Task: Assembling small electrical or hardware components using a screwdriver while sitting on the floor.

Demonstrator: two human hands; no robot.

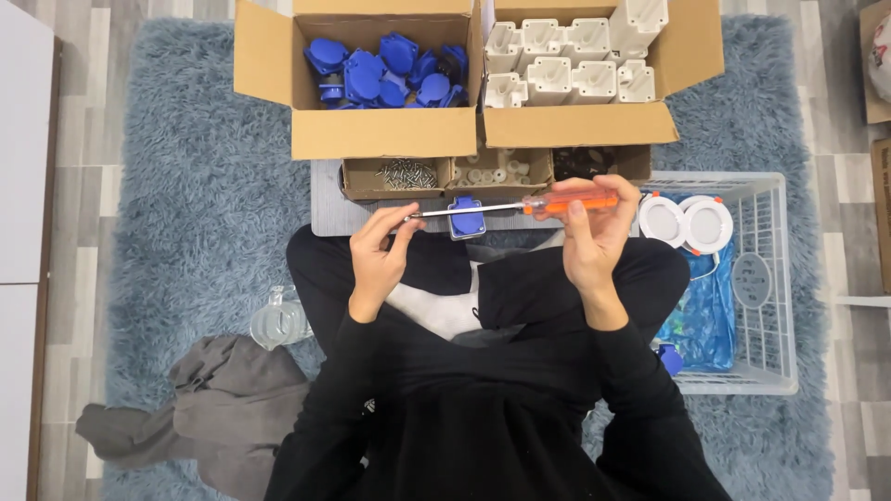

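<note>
Here, in the head view, a person sits cross-legged on a shaggy blue-grey rug (186,167), both hands raised over the lap. The right hand (594,232) is closed around the orange handle of a screwdriver (520,206), held level so its steel shaft runs left. The left hand (380,250) pinches at the shaft's tip with thumb and fingertips; whether a screw sits between them is too small to tell.

Just beyond the shaft, a blue socket part (466,218) lies on a grey board (325,209), near the knees. Behind it stands a row of small trays, the left one a tray of screws (404,173). Farther off are two cardboard boxes: a box of blue covers (385,74) on the left and a box of white housings (571,60) on the right. A white plastic crate (761,288) at the right holds two round white lamp fittings (691,223).

The work seems to be at the point of seating a fastener on the driver's tip. The next move would call for steady alignment of tip and screw hole, keeping the shaft straight.
</note>
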